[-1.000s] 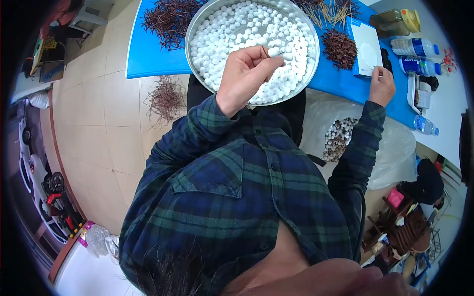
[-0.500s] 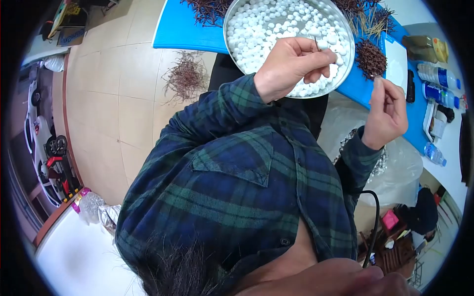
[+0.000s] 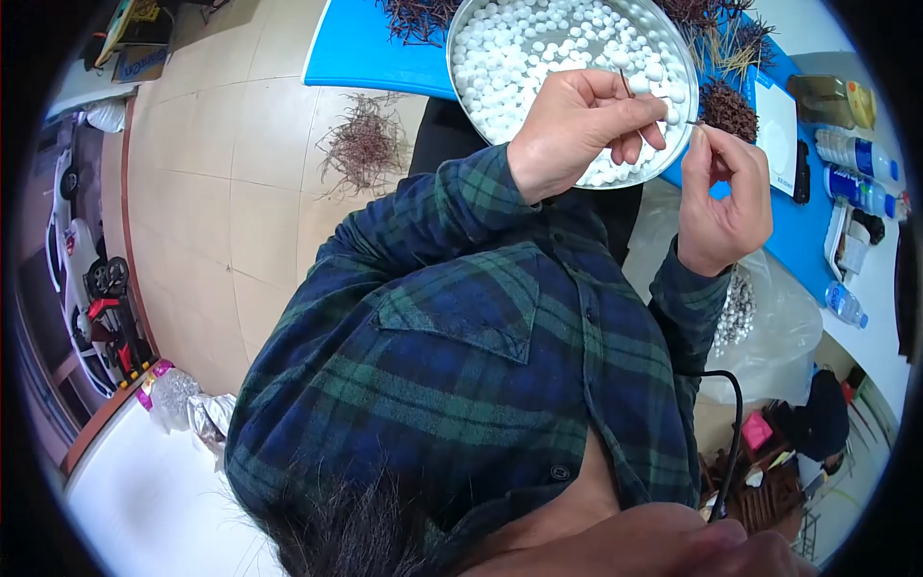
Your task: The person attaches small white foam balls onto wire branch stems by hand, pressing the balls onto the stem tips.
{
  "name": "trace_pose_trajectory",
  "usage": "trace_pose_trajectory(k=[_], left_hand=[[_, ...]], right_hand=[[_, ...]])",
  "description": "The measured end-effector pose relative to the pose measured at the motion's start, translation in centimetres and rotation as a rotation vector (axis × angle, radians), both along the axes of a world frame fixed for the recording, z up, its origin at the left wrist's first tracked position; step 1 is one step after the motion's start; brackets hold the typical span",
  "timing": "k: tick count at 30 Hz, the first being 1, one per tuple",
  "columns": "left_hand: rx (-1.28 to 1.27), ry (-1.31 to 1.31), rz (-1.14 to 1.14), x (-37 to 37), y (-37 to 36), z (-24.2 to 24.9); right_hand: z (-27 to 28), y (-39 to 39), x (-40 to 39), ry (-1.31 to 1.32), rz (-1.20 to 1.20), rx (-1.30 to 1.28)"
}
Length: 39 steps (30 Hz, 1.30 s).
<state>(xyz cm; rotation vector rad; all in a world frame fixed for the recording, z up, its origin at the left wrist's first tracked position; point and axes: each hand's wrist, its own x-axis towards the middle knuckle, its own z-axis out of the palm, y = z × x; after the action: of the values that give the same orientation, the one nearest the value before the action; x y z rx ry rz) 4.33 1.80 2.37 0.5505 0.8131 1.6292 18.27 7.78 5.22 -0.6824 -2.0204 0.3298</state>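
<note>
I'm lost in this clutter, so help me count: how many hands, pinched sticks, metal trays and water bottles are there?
hands: 2 (left hand, right hand)
thin stick, one pinched in each hand: 2
metal tray of white balls: 1
water bottles: 3
total: 8

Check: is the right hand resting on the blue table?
No. The right hand is raised off the blue table, pinching a thin stick beside the pan rim.

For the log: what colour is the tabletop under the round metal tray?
Bright blue tabletop, head view.
</note>
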Motion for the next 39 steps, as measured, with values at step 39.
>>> trace_pose_trajectory(k=[39], left_hand=[[0.029, -0.104, 0.090, 0.9, -0.1, -0.2]], right_hand=[[-1.4, -0.8, -0.8, -0.013, -0.059, -0.002]])
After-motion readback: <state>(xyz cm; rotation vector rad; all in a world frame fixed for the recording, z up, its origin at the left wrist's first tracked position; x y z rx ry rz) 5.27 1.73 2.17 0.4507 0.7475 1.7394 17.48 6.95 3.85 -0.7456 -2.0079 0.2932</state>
